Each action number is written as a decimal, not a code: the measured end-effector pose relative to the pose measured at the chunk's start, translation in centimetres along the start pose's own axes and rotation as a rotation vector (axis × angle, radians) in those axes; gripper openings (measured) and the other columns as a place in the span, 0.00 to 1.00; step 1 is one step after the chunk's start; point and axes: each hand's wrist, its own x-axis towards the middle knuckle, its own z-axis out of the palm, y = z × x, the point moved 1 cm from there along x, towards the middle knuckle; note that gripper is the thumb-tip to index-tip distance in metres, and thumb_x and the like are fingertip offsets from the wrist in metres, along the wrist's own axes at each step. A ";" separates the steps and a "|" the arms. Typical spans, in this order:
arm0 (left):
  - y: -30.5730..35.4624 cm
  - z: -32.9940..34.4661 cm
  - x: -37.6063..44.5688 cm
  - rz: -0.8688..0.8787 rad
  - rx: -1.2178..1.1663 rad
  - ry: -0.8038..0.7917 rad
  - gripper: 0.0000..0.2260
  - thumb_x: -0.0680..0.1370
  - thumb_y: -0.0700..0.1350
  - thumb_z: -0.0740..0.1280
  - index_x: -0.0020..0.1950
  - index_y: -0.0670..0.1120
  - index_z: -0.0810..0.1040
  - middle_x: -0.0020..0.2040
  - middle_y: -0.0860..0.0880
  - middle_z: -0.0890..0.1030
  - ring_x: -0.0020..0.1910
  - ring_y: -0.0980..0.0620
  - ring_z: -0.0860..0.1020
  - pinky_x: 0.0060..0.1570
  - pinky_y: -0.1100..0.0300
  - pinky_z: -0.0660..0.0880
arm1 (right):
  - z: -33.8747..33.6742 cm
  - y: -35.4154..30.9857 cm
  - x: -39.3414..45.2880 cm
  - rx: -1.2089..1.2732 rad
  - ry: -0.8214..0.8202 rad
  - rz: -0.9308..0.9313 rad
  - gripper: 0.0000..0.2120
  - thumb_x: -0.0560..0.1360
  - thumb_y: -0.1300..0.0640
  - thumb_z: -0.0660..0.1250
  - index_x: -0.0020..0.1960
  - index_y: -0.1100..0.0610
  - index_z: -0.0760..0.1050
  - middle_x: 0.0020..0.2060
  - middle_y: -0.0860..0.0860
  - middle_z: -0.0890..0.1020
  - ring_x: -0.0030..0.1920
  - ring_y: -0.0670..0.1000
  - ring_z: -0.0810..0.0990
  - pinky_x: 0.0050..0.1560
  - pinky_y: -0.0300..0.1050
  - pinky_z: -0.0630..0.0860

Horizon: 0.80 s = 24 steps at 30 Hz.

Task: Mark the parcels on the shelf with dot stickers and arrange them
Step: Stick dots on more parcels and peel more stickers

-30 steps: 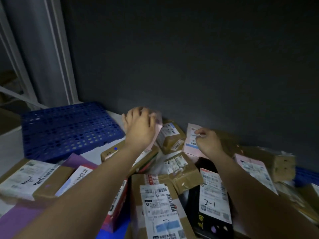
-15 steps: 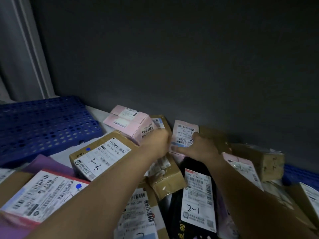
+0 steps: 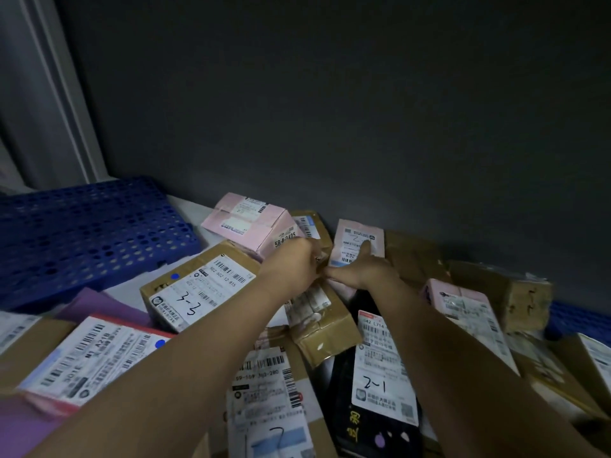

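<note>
Many labelled parcels lie heaped on the shelf against a dark wall. My right hand [image 3: 360, 271] rests on a flat pink parcel [image 3: 355, 234], its index finger straight on the white label and its thumb stretched left. My left hand [image 3: 296, 264] sits just left of that thumb, seen from the back with its fingers curled; whether it holds anything is hidden. A pink box [image 3: 251, 223] lies behind it. The brown box marked 3-3 [image 3: 205, 287] carries a blue dot sticker [image 3: 174, 276]. So does the red-edged parcel [image 3: 92, 355].
A blue perforated pallet [image 3: 82, 233] lies at the left. A taped brown box [image 3: 325, 325], a black parcel marked 2-1 [image 3: 383, 378] and a labelled box [image 3: 271, 391] crowd the front. More brown boxes [image 3: 502, 292] and a pink parcel [image 3: 463, 307] fill the right.
My left hand set the pink box down at the back and came over beside my right hand. My right hand slid forward on the flat pink parcel, index finger now on its label.
</note>
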 end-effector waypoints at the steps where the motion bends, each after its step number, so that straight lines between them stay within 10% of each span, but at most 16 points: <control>1: 0.0 -0.2 -0.2 0.006 -0.006 0.014 0.12 0.78 0.39 0.60 0.58 0.46 0.79 0.56 0.44 0.80 0.56 0.44 0.77 0.55 0.52 0.75 | 0.0 0.1 0.0 0.059 0.011 -0.002 0.60 0.62 0.26 0.65 0.77 0.51 0.35 0.74 0.58 0.61 0.70 0.62 0.64 0.64 0.51 0.68; 10: 0.1 -2.3 -2.6 0.014 -0.224 0.126 0.09 0.79 0.43 0.62 0.56 0.48 0.79 0.53 0.48 0.81 0.51 0.49 0.79 0.52 0.53 0.76 | -4.3 0.6 -3.8 0.675 0.290 0.010 0.54 0.59 0.33 0.69 0.76 0.48 0.46 0.69 0.58 0.65 0.65 0.62 0.68 0.63 0.59 0.70; 17: 2.1 -5.9 -7.7 -0.051 -0.526 0.191 0.13 0.80 0.50 0.61 0.61 0.47 0.76 0.56 0.50 0.79 0.55 0.51 0.77 0.55 0.55 0.73 | -6.2 0.5 -13.9 0.582 0.504 -0.327 0.54 0.63 0.46 0.75 0.76 0.42 0.43 0.71 0.53 0.60 0.70 0.61 0.62 0.66 0.61 0.65; 24: 3.3 -10.7 -15.7 -0.180 -1.046 0.146 0.32 0.77 0.58 0.63 0.76 0.49 0.53 0.66 0.50 0.73 0.59 0.53 0.75 0.49 0.63 0.72 | -4.8 2.1 -25.7 0.496 0.318 -0.655 0.59 0.62 0.52 0.76 0.73 0.33 0.33 0.72 0.43 0.55 0.73 0.52 0.54 0.68 0.58 0.59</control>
